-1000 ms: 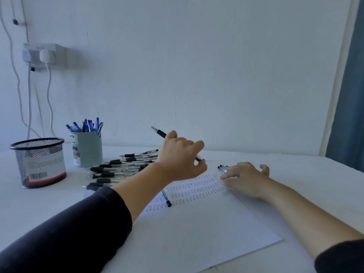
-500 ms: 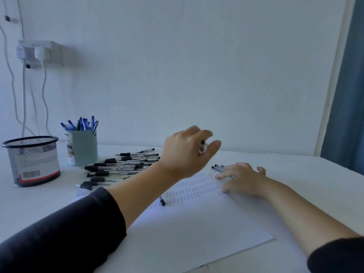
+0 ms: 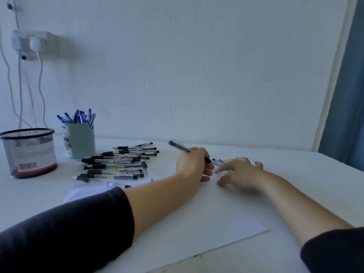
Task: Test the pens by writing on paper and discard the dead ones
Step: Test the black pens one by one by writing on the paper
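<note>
**Pen down to paper, test about to start**

Dropped since the earlier frames: left hand (image 3: 192,164), from raised above the sheet to resting low over its far edge, pen (image 3: 186,150) tilted back with its butt up and to the left. Fingers curled round the barrel in a writing grip; tip hidden behind the hand, so contact with the paper (image 3: 197,217) cannot be told. Right hand (image 3: 239,174) barely shifted, flat and relaxed on the sheet's far right corner, fingers spread, holding nothing, pinning the page.

Just beyond the right fingertips, a small cluster of pens (image 3: 217,162) on the worktop (image 3: 295,174), apart from the rest; probably already sorted, though which way cannot be told. Faint rows of scribbles (image 3: 213,183) along the far strip of the paper, pointing to many tests done; most of the sheet blank.

Left of the paper, a large pile (image 3: 120,162) of black-capped pens, loosely parallel, seemingly waiting their turn. One more pen (image 3: 118,184) loose on the sheet's left edge. Behind the pile, a cup (image 3: 80,142) packed with blue pens. Farther left, a mesh bin (image 3: 29,152), likely for dead ones; contents not visible.

Judged well under way but far from finished: one pen in hand, dozens left.
</note>
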Demonstrator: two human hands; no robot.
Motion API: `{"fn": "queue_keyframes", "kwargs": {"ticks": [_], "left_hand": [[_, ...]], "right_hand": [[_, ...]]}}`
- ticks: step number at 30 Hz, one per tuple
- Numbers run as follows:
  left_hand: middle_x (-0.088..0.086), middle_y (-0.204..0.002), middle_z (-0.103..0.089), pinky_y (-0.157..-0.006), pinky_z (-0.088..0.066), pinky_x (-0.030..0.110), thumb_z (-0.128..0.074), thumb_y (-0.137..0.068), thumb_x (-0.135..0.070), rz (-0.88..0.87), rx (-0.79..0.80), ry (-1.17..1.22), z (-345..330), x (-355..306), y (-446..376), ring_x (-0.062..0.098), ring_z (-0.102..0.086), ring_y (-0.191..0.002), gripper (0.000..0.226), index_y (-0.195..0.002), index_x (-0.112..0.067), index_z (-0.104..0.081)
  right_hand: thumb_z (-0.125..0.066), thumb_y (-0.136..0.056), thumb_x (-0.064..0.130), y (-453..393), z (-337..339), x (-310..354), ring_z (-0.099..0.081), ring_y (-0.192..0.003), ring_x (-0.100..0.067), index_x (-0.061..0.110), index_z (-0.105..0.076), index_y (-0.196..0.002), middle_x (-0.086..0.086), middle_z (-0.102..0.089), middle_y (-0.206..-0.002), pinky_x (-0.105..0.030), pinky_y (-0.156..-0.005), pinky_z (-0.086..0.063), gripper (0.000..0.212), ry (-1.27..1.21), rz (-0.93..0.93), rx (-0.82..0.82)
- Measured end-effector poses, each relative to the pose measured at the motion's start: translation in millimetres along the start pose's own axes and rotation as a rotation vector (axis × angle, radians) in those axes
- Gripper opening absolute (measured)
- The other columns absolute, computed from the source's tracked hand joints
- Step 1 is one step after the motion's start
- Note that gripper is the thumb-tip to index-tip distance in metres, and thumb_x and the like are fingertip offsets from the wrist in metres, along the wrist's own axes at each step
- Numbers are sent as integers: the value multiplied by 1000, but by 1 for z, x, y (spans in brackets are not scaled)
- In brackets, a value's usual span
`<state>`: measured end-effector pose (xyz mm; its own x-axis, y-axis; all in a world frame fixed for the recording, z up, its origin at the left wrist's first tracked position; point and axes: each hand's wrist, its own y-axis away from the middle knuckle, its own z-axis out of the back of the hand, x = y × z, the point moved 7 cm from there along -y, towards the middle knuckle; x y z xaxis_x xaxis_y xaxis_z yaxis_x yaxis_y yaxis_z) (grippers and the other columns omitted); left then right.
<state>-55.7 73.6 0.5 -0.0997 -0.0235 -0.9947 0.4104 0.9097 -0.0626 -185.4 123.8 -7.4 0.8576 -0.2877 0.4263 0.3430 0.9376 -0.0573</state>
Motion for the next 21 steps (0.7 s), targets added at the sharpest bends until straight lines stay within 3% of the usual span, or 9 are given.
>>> {"fn": "queue_keyframes", "kwargs": {"ticks": [4, 10, 12, 17, 21], "left_hand": [[10, -59, -61, -39, -33, 18, -57, -79, -6, -42, 86, -259, -4, -2, 1, 17, -44, -42, 9, -70, -8, -56], [5, -50, -57, -36, -25, 10, -55, -73, -8, -155, 59, -509, -6, -8, 5, 6, -34, -27, 12, -61, -8, -55], [6, -49, -55, -36, -25, 9, -54, -72, -8, -160, 45, -540, -6, -7, 5, 7, -34, -26, 7, -65, -8, -54], [4, -48, -55, -35, -26, 10, -55, -75, -11, -174, 63, -631, -7, -7, 5, 6, -38, -30, 11, -65, -9, -56], [3, -50, -57, -38, -30, 12, -55, -76, -12, -183, 68, -650, -8, -7, 6, 9, -43, -39, 10, -66, -10, -59]], "right_hand": [[-65, -77, 38, -3, 0, 0, -1, -143, -5, 55, -52, -97, 9, -35, -148, -47, -112, 9, 29, 26, 9, 9], [-62, -68, 48, -9, -4, -5, -6, -141, -8, 54, -56, -81, 5, -46, -134, -47, -109, 4, 16, 19, 30, 23], [-56, -53, 54, -13, -6, -8, -8, -140, -10, 55, -59, -80, 3, -45, -134, -48, -108, 4, 27, 13, 20, 23], [-52, -41, 60, -20, -7, -13, -7, -141, -16, 57, -61, -99, 5, -42, -137, -48, -109, 5, 59, 36, 12, 3], [-51, -42, 59, -22, -8, -13, -8, -141, -15, 59, -60, -96, 3, -43, -137, -49, -109, 5, 55, 43, 9, 8]]}}
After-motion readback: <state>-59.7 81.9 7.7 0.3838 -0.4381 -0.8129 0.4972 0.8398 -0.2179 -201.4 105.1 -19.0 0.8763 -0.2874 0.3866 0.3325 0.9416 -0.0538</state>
